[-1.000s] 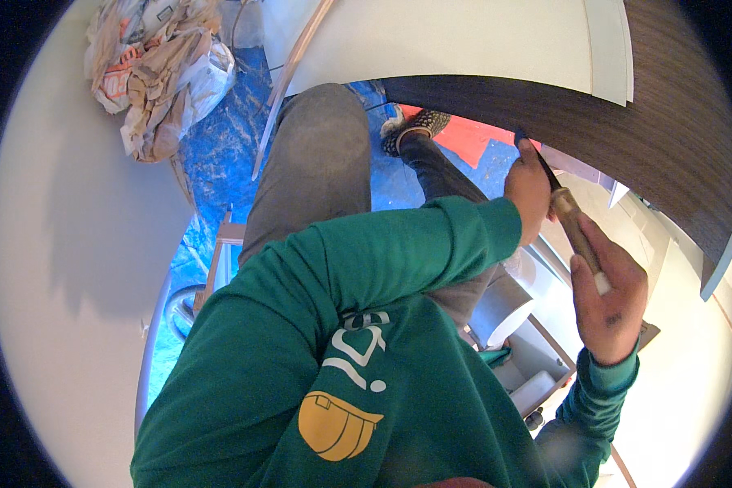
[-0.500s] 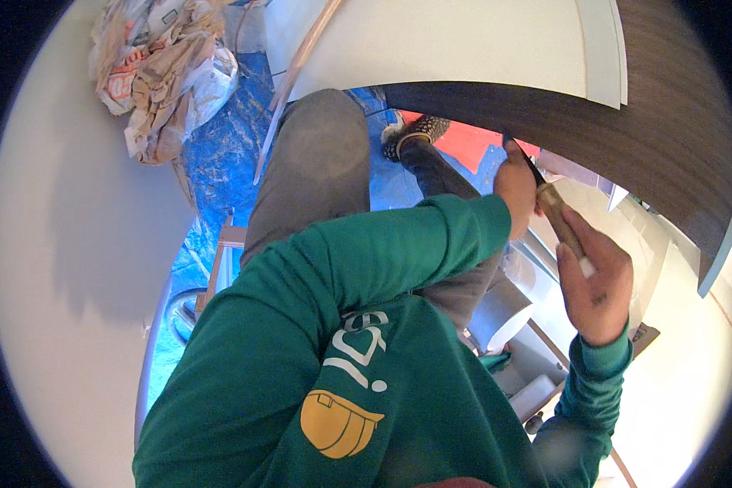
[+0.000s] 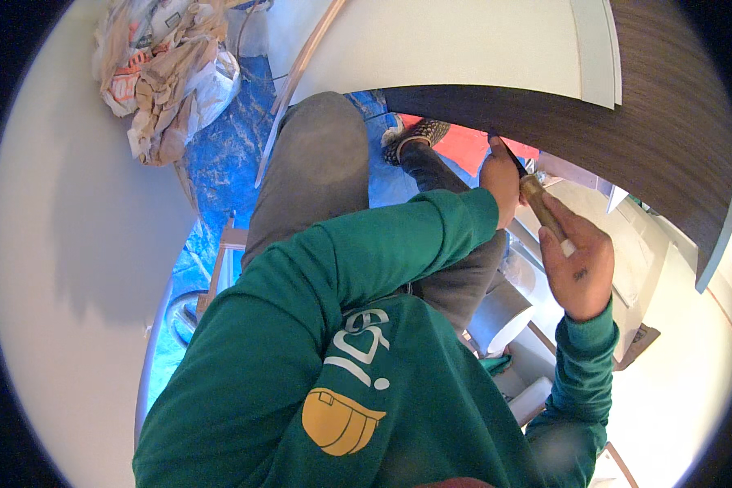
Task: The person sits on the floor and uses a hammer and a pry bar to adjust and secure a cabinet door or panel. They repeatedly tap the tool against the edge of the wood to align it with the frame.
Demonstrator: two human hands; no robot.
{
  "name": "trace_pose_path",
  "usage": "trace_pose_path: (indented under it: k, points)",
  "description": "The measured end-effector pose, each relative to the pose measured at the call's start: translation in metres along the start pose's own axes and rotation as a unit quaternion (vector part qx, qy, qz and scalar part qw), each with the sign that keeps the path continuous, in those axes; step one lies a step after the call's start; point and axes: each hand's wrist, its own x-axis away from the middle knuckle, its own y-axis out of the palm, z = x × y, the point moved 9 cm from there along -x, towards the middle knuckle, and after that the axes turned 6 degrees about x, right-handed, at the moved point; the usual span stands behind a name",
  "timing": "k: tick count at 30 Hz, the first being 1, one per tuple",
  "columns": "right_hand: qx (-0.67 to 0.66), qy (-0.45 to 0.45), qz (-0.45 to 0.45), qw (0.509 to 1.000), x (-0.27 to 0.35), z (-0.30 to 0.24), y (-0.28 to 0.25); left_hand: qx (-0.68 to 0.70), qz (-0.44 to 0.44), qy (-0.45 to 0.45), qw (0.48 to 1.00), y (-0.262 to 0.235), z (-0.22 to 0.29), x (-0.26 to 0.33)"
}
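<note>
At the far left a pale wall (image 3: 65, 268) curves up the frame, and against it sits a heap of crumpled paper and plastic bags (image 3: 159, 77) on blue floor sheeting (image 3: 220, 171). A thin pale strip (image 3: 301, 77) leans across the sheeting toward the white panel (image 3: 447, 49) above. The open floor is narrow here — hemmed by the wall, the heap and the person's grey-trousered knee (image 3: 317, 163).

Further right, the left hand (image 3: 500, 179) reaches out of a green sleeve and is closed around the front part of a chisel-like tool (image 3: 541, 207), whose dark blade touches the lower edge of a dark wood-grain panel (image 3: 626, 122). The tool slants down to the right; its wooden handle runs into the right hand (image 3: 577, 264), which holds the pale butt end with fingers curled — a closed grip, palm toward the camera.

Below the hands lie a grey roll (image 3: 504, 313) and pale boxes, crowding the space. The dark panel's edge sweeps on to the right rim.
</note>
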Motion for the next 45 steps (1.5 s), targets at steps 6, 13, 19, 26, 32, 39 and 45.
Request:
trace_pose_path:
  k: [6, 13, 19, 26, 32, 39, 45]
  points:
    - [-0.046, -0.017, -0.003, 0.999, -0.001, -0.006, -0.005, -0.009, -0.02, 0.015, 1.0, -0.001, -0.006, 0.0]
    - [-0.044, -0.013, -0.014, 0.999, 0.005, 0.002, -0.004, -0.043, 0.034, -0.03, 0.998, -0.003, -0.011, 0.006]
    - [-0.014, -0.016, -0.041, 0.999, -0.017, 0.03, 0.045, 0.014, 0.034, -0.022, 0.999, -0.04, -0.012, -0.042]
    - [-0.038, 0.022, -0.041, 0.998, 0.004, 0.013, 0.005, -0.055, 0.021, 0.061, 0.996, -0.013, 0.005, 0.007]
    - [0.03, 0.026, -0.021, 0.999, 0.018, -0.002, -0.028, -0.015, -0.022, -0.055, 0.998, 0.019, -0.002, 0.055]
    - [0.035, 0.07, -0.007, 0.997, 0.029, -0.005, -0.053, -0.033, -0.06, -0.07, 0.995, 0.041, -0.004, 0.083]
    - [0.052, 0.056, -0.006, 0.997, 0.027, -0.008, -0.056, 0.017, -0.101, -0.053, 0.993, 0.049, -0.006, 0.077]
